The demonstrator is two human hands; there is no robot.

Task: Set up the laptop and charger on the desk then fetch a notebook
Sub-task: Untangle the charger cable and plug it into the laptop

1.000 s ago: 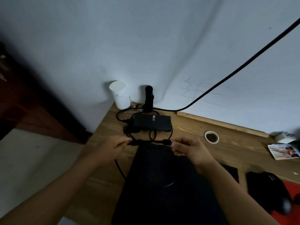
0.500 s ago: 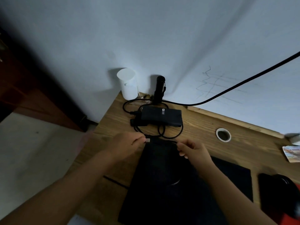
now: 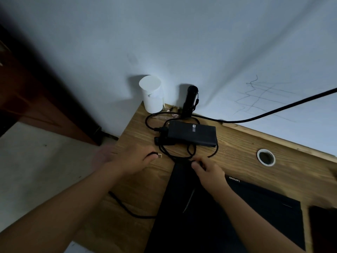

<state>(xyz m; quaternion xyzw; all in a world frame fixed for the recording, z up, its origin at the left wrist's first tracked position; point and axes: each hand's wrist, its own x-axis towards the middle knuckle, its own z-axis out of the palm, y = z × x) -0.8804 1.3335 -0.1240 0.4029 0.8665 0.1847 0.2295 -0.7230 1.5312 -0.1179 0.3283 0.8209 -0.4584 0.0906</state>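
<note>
My left hand (image 3: 127, 161) sits out past the near-left corner of the charger brick (image 3: 192, 133), fingers curled round the cable end so the small metal plug (image 3: 160, 155) pokes out toward the brick. Up at the desk's far corner, beyond the brick on its left, stands a white cup (image 3: 152, 96); its mouth faces me and I see only white inside, so I'd guess it holds nothing, though the light is poor. Just beyond the brick, against the wall, a black torch (image 3: 189, 101) stands upright.

The brick lies flat on the desk (image 3: 237, 148), its thin cord (image 3: 182, 156) looped loosely along its near side. I judge the brick dense and rigid, fine to grab by its long edges, while the cord is limp and springy and will tangle if dragged; the plug's moulded collar is the place to hold, not the wire.

On the near side of the brick, my right hand (image 3: 209, 172) pinches the cord where the loops meet the top edge of the laptop (image 3: 264, 201). The laptop lies shut on the desk, nearer me than the brick; it's stiff, smooth and likely weighty, so best gripped by both side edges. Right of the brick, well apart, a cable hole (image 3: 265, 157) in the desk looks dark and, as far as I can tell, has nothing through it.
</note>
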